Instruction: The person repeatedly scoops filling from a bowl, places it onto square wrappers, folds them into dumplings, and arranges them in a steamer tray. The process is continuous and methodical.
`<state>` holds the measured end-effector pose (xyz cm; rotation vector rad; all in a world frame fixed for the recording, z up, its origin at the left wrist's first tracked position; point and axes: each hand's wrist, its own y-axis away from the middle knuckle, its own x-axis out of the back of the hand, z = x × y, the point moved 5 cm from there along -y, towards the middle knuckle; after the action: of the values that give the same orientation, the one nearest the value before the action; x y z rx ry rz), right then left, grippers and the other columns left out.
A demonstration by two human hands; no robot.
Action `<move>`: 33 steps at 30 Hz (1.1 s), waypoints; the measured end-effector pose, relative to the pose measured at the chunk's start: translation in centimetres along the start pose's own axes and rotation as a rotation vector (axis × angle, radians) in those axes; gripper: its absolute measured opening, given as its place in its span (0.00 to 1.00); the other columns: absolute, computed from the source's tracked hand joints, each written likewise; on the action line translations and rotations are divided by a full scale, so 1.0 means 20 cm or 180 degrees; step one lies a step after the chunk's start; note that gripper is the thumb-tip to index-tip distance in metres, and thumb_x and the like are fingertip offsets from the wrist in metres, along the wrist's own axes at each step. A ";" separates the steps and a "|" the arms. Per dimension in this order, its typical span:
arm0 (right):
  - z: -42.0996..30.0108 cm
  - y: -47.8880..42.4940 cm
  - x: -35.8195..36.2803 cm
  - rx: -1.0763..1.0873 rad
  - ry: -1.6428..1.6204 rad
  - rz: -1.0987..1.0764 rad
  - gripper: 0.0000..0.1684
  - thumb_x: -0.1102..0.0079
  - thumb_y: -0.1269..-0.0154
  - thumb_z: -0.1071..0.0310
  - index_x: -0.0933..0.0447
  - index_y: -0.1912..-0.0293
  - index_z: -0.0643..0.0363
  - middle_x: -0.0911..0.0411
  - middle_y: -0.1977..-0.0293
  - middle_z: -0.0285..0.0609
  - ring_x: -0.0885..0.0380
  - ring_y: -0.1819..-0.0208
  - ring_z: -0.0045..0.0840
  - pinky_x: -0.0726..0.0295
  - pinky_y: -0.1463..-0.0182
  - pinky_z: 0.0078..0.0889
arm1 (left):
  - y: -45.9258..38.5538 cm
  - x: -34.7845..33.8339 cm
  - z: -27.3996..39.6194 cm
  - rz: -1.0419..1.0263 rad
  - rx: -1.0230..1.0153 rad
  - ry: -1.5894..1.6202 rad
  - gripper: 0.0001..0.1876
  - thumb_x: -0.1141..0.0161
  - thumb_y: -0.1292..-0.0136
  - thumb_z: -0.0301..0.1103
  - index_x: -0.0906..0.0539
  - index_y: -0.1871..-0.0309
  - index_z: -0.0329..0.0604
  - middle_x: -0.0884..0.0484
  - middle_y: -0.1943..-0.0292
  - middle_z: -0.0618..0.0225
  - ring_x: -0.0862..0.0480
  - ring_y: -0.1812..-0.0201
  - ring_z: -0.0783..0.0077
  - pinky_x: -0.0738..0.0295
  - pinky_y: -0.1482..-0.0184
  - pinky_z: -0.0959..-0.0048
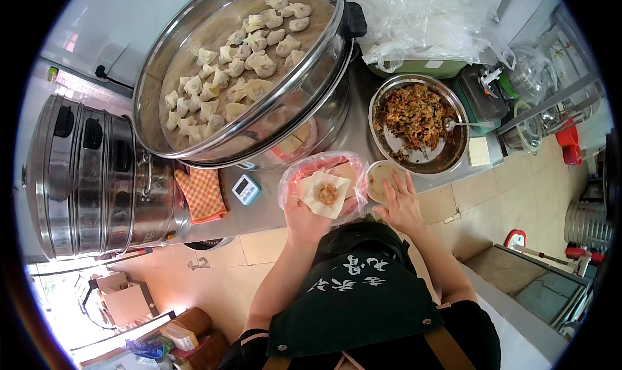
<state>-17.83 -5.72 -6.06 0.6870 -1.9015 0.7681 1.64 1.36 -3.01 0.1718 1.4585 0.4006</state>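
Note:
My left hand (307,224) supports a square dough wrapper (335,209) on its palm and fingers, with a lump of minced filling (328,194) at the wrapper's middle. Under and behind it is a red bowl lined with clear plastic (360,168), holding a stack of wrappers (344,171). My right hand (402,207) has its fingers spread over a small bowl of cloudy liquid (376,171); whether the fingertips are wet cannot be seen. Beyond it, a steel basin (457,152) contains mixed minced filling (418,110) and a metal spoon (474,124).
A large steamer tier (150,93) with several folded dumplings (261,64) stands at the back left. Stacked steamer pots (82,185), a checked oven mitt (201,192) and a timer (246,189) are on the left. Plastic bags (427,20) lie behind the basin.

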 end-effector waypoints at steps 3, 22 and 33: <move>0.00 0.01 -0.03 0.0081 0.0042 0.0014 0.42 0.43 0.41 0.45 0.37 0.42 0.73 0.24 0.52 0.58 0.37 0.35 0.48 0.54 0.28 0.57 | 0.01 -0.01 0.01 0.0051 -0.0036 -0.0288 0.36 0.66 0.30 0.60 0.35 0.34 0.36 0.33 0.35 0.50 0.35 0.33 0.47 0.44 0.31 0.51; -0.15 0.02 0.18 -0.0369 -0.0038 0.0602 0.32 0.36 0.46 0.64 0.32 0.42 0.66 0.25 0.49 0.48 0.31 0.41 0.42 0.46 0.31 0.58 | 0.07 -0.11 -0.08 -0.0333 0.0348 -0.0202 0.41 0.67 0.34 0.67 0.37 0.32 0.39 0.35 0.33 0.55 0.36 0.32 0.52 0.47 0.30 0.49; -0.47 -0.28 0.30 0.0698 -0.0484 0.0574 0.36 0.35 0.47 0.58 0.32 0.41 0.62 0.25 0.48 0.42 0.34 0.38 0.40 0.51 0.30 0.57 | 0.08 -0.14 -0.14 -0.0900 0.0547 -0.0012 0.39 0.72 0.31 0.64 0.39 0.31 0.41 0.37 0.32 0.57 0.36 0.32 0.55 0.44 0.31 0.53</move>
<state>-10.97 -3.15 3.93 0.7319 -2.0561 1.0769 -1.58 1.53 -0.23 0.1013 1.4884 0.0450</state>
